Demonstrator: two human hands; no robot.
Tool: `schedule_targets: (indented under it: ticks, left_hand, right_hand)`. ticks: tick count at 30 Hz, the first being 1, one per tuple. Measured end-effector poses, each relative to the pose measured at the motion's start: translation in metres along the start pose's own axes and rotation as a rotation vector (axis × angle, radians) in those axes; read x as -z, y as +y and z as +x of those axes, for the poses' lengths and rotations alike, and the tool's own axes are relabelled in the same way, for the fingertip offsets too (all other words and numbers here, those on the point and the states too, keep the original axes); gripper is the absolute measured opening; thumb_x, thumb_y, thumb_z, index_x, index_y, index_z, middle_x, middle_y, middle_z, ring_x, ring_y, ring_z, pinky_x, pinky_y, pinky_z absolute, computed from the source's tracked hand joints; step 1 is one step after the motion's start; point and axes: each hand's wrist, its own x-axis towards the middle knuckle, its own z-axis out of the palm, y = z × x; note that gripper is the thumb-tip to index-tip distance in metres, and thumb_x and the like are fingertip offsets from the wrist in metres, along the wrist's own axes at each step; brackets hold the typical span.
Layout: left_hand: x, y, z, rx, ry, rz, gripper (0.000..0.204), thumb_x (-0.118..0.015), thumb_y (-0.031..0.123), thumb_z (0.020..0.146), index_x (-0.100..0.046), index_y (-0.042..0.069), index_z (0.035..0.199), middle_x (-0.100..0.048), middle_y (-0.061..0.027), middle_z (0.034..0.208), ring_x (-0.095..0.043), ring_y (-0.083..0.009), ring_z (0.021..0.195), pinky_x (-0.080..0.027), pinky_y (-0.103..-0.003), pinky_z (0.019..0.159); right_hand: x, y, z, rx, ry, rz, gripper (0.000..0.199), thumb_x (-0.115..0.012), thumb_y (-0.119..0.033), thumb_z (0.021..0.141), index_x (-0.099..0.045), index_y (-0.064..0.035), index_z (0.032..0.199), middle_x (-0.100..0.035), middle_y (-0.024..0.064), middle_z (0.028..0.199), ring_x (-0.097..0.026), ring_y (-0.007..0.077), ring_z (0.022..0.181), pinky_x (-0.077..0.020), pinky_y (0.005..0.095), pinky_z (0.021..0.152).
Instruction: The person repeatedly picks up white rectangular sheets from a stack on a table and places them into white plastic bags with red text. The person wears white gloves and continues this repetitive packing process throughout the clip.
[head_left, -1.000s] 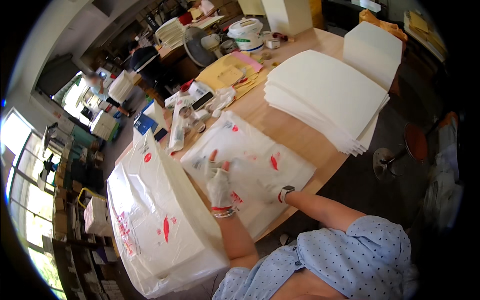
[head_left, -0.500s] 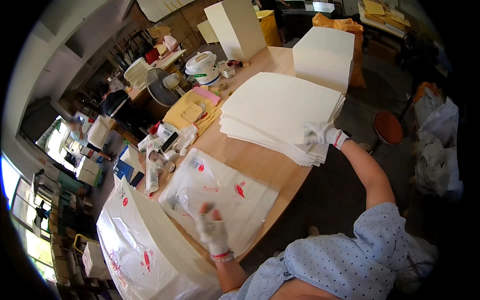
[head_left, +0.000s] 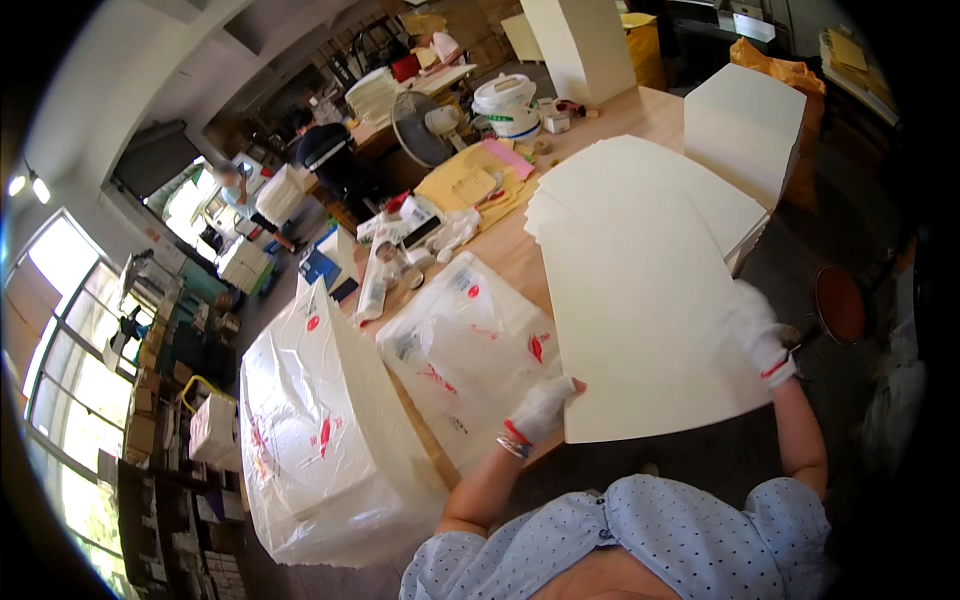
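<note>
A large cream-white card sheet (head_left: 645, 320) spans from the stack of similar sheets (head_left: 735, 212) toward my body, its near end past the table edge. My left hand (head_left: 543, 408), in a white glove, pinches its near left corner, thumb on top. My gloved right hand (head_left: 752, 325), smeared by motion, grips the sheet's right edge. Left of the sheet, flat printed clear plastic bags (head_left: 450, 345) with red marks lie on the table. Farther left stands a tall stack wrapped in printed plastic (head_left: 300, 410).
Beyond the bags lie yellow papers (head_left: 460, 185), a phone (head_left: 422, 233) and a tape-like roll. A white bucket (head_left: 507, 105) and a fan (head_left: 425, 128) stand farther back. Upright white stacks (head_left: 745, 125) border the far right. A red-brown stool (head_left: 843, 303) stands right. Other people work in the background.
My left hand has moved right from the plastic bags to the sheet's corner. The top sheet has been drawn nearer off the stack, and the view has turned left.
</note>
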Motion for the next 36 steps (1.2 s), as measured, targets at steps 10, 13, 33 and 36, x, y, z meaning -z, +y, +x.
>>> schedule_targets:
  ticks: [10, 13, 33, 36]
  left_hand:
    - [-0.033, -0.083, -0.001, -0.533, 0.042, 1.772, 0.052, -0.059, 0.028, 0.079, -0.047, -0.002, 0.120, -0.051, -0.0184, 0.115, -0.052, -0.0288, 0.103, -0.041, -0.043, 0.088]
    - [0.054, -0.034, -0.015, -1.002, 0.642, 1.402, 0.052, -0.058, 0.032, 0.082, -0.047, 0.001, 0.122, -0.056, -0.0109, 0.104, -0.056, -0.0208, 0.085, -0.046, -0.036, 0.078]
    - [0.032, 0.013, 0.005, -0.886, 0.294, 1.150, 0.047, -0.059, 0.017, 0.082, -0.047, 0.012, 0.127, -0.060, -0.0139, 0.103, -0.059, -0.0287, 0.092, -0.049, -0.038, 0.077]
    - [0.073, -0.010, 0.021, -0.596, 0.525, 1.085, 0.056, -0.068, 0.019, 0.074, -0.048, 0.012, 0.126, -0.060, -0.0171, 0.099, -0.059, -0.0335, 0.090, -0.047, -0.044, 0.078]
  right_hand:
    - [-0.193, 0.040, -0.018, -0.381, 0.224, 0.276, 0.033, -0.059, -0.004, 0.081, -0.053, 0.0021, 0.112, -0.063, 0.0040, 0.088, -0.058, 0.0106, 0.072, -0.0493, 0.0253, 0.063]
    - [-0.180, 0.035, -0.022, -0.206, 0.295, 0.098, 0.025, -0.056, -0.002, 0.080, -0.057, 0.0035, 0.104, -0.063, 0.0058, 0.083, -0.058, 0.0103, 0.070, -0.0490, 0.0254, 0.063]
    - [-0.231, 0.015, 0.068, -0.046, -0.676, -1.104, 0.024, -0.056, -0.021, 0.079, -0.058, -0.0073, 0.097, -0.063, 0.0151, 0.093, -0.062, 0.0299, 0.085, -0.0501, 0.0415, 0.069]
    - [-0.247, -0.002, 0.087, -0.241, -0.444, -0.810, 0.036, -0.054, -0.025, 0.081, -0.053, -0.0055, 0.111, -0.060, 0.0189, 0.107, -0.059, 0.0292, 0.102, -0.0468, 0.0400, 0.084]
